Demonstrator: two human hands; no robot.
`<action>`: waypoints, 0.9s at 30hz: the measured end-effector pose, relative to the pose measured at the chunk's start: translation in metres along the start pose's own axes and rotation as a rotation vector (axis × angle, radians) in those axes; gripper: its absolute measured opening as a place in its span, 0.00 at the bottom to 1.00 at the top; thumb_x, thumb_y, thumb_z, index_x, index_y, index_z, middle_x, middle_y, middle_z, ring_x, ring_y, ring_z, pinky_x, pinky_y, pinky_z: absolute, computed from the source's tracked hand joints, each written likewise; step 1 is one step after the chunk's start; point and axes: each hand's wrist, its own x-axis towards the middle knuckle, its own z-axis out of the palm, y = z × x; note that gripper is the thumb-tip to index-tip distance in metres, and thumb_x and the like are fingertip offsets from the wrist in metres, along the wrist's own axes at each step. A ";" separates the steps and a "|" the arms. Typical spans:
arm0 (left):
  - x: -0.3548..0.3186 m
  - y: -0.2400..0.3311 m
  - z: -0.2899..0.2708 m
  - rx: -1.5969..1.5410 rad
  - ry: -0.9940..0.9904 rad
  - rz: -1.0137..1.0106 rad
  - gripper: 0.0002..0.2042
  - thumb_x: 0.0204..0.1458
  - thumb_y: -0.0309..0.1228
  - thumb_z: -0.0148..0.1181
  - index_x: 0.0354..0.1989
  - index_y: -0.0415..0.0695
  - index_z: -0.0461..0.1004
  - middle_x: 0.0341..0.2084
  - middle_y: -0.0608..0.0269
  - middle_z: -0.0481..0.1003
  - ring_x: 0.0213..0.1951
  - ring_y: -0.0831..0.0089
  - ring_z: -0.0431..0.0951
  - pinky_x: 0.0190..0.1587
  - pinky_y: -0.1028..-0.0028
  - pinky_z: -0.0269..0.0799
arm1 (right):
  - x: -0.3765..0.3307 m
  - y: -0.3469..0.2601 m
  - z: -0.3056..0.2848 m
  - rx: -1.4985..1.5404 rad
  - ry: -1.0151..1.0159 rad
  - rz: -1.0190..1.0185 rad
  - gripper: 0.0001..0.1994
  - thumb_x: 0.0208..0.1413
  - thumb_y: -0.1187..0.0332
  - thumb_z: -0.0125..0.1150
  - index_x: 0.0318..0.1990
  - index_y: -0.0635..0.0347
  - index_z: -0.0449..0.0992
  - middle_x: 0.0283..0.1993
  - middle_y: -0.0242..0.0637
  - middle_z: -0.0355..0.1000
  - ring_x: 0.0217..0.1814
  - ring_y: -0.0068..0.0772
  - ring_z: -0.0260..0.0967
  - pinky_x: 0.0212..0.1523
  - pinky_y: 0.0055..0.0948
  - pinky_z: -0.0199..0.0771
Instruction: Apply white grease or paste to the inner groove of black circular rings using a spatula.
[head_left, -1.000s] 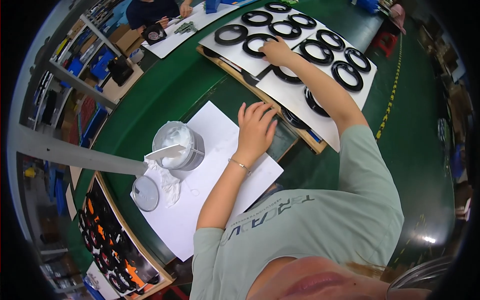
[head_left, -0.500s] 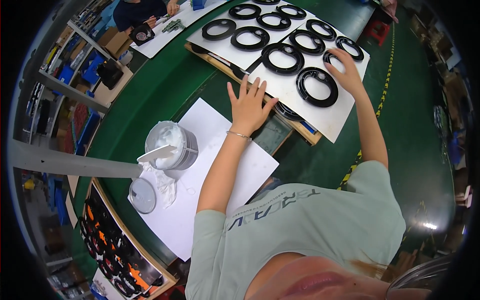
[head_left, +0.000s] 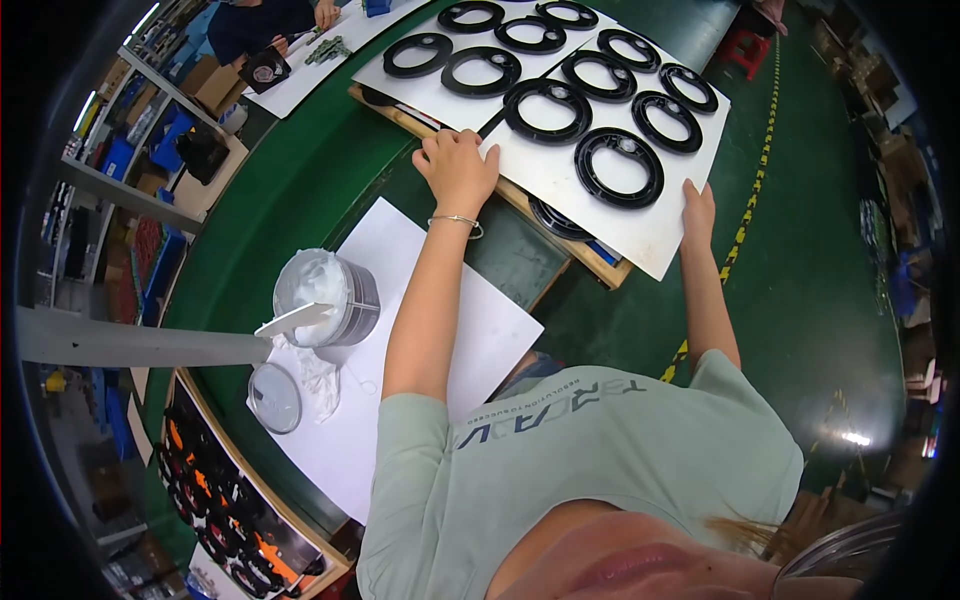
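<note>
Right hand (head_left: 699,208) has moved from a black ring (head_left: 684,145) to the four-o'clock edge of the white board (head_left: 648,237) at one o'clock; left hand (head_left: 460,170) curls at its nine-o'clock corner; whether either pinches, unclear.

Six glossy black rings (head_left: 586,160) are laid flat in pairs on a white board (head_left: 640,240), two along its near edge; the board is supported over a wooden tray (head_left: 598,264).

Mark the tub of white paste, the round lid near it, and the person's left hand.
Tub (head_left: 362,302): head view, on the right side of its outer wall.
Round lid (head_left: 274,398): head view, on the middle of its face.
Left hand (head_left: 460,172): head view, on the back of the hand.
</note>
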 end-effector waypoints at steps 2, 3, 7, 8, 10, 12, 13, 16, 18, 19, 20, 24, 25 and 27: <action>0.003 -0.001 0.002 -0.002 -0.010 -0.006 0.14 0.44 0.46 0.58 0.34 0.52 0.76 0.38 0.59 0.71 0.46 0.58 0.63 0.50 0.59 0.48 | 0.003 0.006 0.000 0.015 0.000 -0.013 0.19 0.57 0.72 0.47 0.55 0.69 0.59 0.52 0.43 0.66 0.50 0.33 0.66 0.51 0.29 0.64; 0.006 -0.003 0.003 -0.035 -0.053 -0.055 0.14 0.44 0.45 0.58 0.34 0.52 0.75 0.38 0.59 0.71 0.46 0.58 0.63 0.50 0.59 0.49 | 0.004 0.010 0.000 0.031 -0.002 -0.028 0.20 0.57 0.73 0.46 0.56 0.69 0.57 0.53 0.44 0.65 0.50 0.34 0.65 0.51 0.30 0.64; 0.019 0.002 -0.003 -0.141 -0.066 -0.105 0.12 0.42 0.40 0.61 0.35 0.50 0.75 0.37 0.58 0.71 0.46 0.58 0.63 0.48 0.60 0.50 | 0.007 0.017 0.000 0.035 0.015 -0.053 0.19 0.57 0.73 0.46 0.56 0.70 0.57 0.53 0.44 0.65 0.51 0.34 0.64 0.52 0.30 0.63; 0.024 -0.001 0.000 -0.142 -0.052 -0.094 0.14 0.44 0.44 0.59 0.37 0.53 0.75 0.38 0.58 0.71 0.46 0.57 0.64 0.49 0.60 0.50 | 0.008 0.020 0.001 0.008 0.013 -0.076 0.20 0.57 0.72 0.46 0.57 0.69 0.57 0.54 0.45 0.63 0.53 0.36 0.63 0.53 0.31 0.62; 0.031 -0.001 0.003 -0.158 -0.044 -0.102 0.13 0.44 0.44 0.59 0.37 0.53 0.75 0.37 0.59 0.71 0.46 0.57 0.64 0.48 0.60 0.50 | 0.014 0.032 0.001 -0.019 0.017 -0.102 0.21 0.57 0.70 0.47 0.57 0.69 0.57 0.56 0.47 0.61 0.55 0.38 0.62 0.55 0.32 0.60; 0.034 -0.001 0.003 -0.174 -0.032 -0.107 0.13 0.44 0.44 0.59 0.37 0.53 0.75 0.37 0.59 0.71 0.46 0.57 0.64 0.48 0.60 0.50 | 0.025 0.045 -0.002 -0.274 0.134 -0.189 0.20 0.58 0.70 0.46 0.57 0.68 0.58 0.54 0.45 0.63 0.53 0.35 0.63 0.52 0.31 0.63; 0.034 -0.004 0.006 -0.144 -0.054 -0.118 0.13 0.44 0.44 0.59 0.36 0.53 0.75 0.37 0.59 0.71 0.46 0.57 0.64 0.48 0.59 0.50 | 0.024 0.045 0.000 -0.271 0.135 -0.190 0.20 0.58 0.70 0.46 0.57 0.68 0.58 0.54 0.45 0.63 0.53 0.35 0.63 0.52 0.31 0.63; 0.028 -0.010 0.014 -0.101 -0.066 -0.123 0.13 0.45 0.44 0.59 0.36 0.52 0.75 0.37 0.59 0.71 0.46 0.57 0.64 0.48 0.59 0.50 | 0.024 0.044 0.004 -0.414 0.183 -0.244 0.21 0.57 0.70 0.47 0.57 0.68 0.59 0.54 0.47 0.63 0.53 0.36 0.63 0.53 0.31 0.62; 0.024 -0.011 0.019 -0.075 -0.052 -0.115 0.13 0.46 0.44 0.58 0.36 0.51 0.74 0.36 0.60 0.71 0.46 0.57 0.64 0.49 0.57 0.50 | 0.028 0.047 0.001 -0.298 0.087 -0.164 0.26 0.56 0.66 0.49 0.60 0.64 0.55 0.63 0.51 0.48 0.64 0.45 0.48 0.62 0.36 0.49; 0.023 -0.011 0.020 -0.077 -0.052 -0.110 0.13 0.46 0.44 0.58 0.36 0.51 0.74 0.36 0.60 0.71 0.46 0.57 0.64 0.49 0.57 0.50 | 0.025 0.045 0.003 -0.297 0.092 -0.166 0.26 0.56 0.66 0.49 0.60 0.64 0.55 0.63 0.51 0.48 0.64 0.45 0.48 0.62 0.36 0.49; 0.022 -0.012 0.020 -0.069 -0.033 -0.112 0.13 0.46 0.44 0.58 0.36 0.51 0.74 0.37 0.60 0.71 0.46 0.57 0.64 0.49 0.57 0.50 | 0.021 0.045 0.007 -0.271 0.100 -0.153 0.25 0.56 0.66 0.49 0.60 0.64 0.55 0.63 0.50 0.48 0.64 0.45 0.48 0.62 0.36 0.49; 0.024 -0.006 0.017 -0.064 -0.014 -0.093 0.13 0.46 0.44 0.58 0.36 0.52 0.73 0.38 0.61 0.71 0.46 0.59 0.64 0.49 0.57 0.50 | 0.032 0.059 -0.001 -0.176 0.114 -0.175 0.25 0.55 0.69 0.51 0.59 0.65 0.56 0.62 0.49 0.50 0.62 0.42 0.52 0.60 0.35 0.54; 0.023 -0.007 0.015 -0.064 -0.013 -0.077 0.12 0.46 0.43 0.58 0.36 0.52 0.73 0.38 0.62 0.71 0.46 0.59 0.64 0.49 0.58 0.50 | 0.032 0.057 -0.002 -0.177 0.111 -0.173 0.25 0.55 0.69 0.51 0.59 0.65 0.56 0.62 0.49 0.50 0.62 0.42 0.52 0.60 0.35 0.54; 0.023 -0.005 0.012 -0.061 -0.022 -0.044 0.13 0.46 0.42 0.59 0.38 0.53 0.73 0.39 0.62 0.71 0.47 0.59 0.64 0.50 0.57 0.50 | 0.031 0.053 -0.006 -0.069 0.062 -0.107 0.24 0.55 0.70 0.51 0.59 0.67 0.56 0.59 0.48 0.54 0.58 0.39 0.58 0.56 0.33 0.59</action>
